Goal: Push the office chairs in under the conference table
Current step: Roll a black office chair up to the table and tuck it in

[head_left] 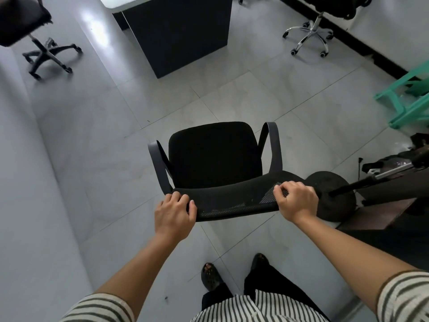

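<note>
Black mesh office chair (214, 159) on the tiled floor (290, 101), well short of the conference table (181, 31), left hand (174, 211) and right hand (296, 201) at the backrest's top corners, fingers (279, 190) clamped on its edge

Three office chairs, one table, one stool, two hands

Chairs: one black one (214, 159) in the middle, one (27, 26) far left, one (325, 22) far right. One dark conference table (176, 31). One green stool (408, 98). A left hand (174, 213) and a right hand (296, 201).

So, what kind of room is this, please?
Probably an office or meeting room: swivel chairs on castors, one with a black base and one with a chrome base, a dark-based table, and a grey tiled floor.
</note>
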Demonstrator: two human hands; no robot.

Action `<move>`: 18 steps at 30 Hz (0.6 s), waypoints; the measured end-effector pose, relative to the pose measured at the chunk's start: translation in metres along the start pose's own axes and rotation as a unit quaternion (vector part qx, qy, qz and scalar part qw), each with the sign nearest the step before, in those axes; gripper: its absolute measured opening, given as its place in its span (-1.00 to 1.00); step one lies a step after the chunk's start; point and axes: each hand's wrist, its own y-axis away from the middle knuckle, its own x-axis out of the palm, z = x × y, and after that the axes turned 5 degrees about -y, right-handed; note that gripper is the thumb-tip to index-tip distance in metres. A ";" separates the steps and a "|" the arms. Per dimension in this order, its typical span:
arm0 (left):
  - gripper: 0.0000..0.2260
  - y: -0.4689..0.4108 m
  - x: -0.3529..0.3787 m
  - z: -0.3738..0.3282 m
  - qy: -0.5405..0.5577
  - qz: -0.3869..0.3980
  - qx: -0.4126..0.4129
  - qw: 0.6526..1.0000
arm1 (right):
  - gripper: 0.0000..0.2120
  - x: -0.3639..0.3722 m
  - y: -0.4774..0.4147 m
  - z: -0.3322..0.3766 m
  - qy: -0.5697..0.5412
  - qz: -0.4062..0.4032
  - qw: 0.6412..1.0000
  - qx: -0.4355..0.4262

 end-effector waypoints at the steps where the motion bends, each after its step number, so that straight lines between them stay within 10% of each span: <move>1: -0.64 -0.010 0.000 0.002 0.000 -0.009 0.001 1.000 | -0.56 0.002 -0.009 0.003 -0.002 -0.004 1.000 -0.003; 18: -0.64 -0.206 -0.015 -0.044 0.009 -0.030 -0.058 0.998 | -0.57 -0.001 -0.249 0.012 -0.026 -0.028 0.996 -0.083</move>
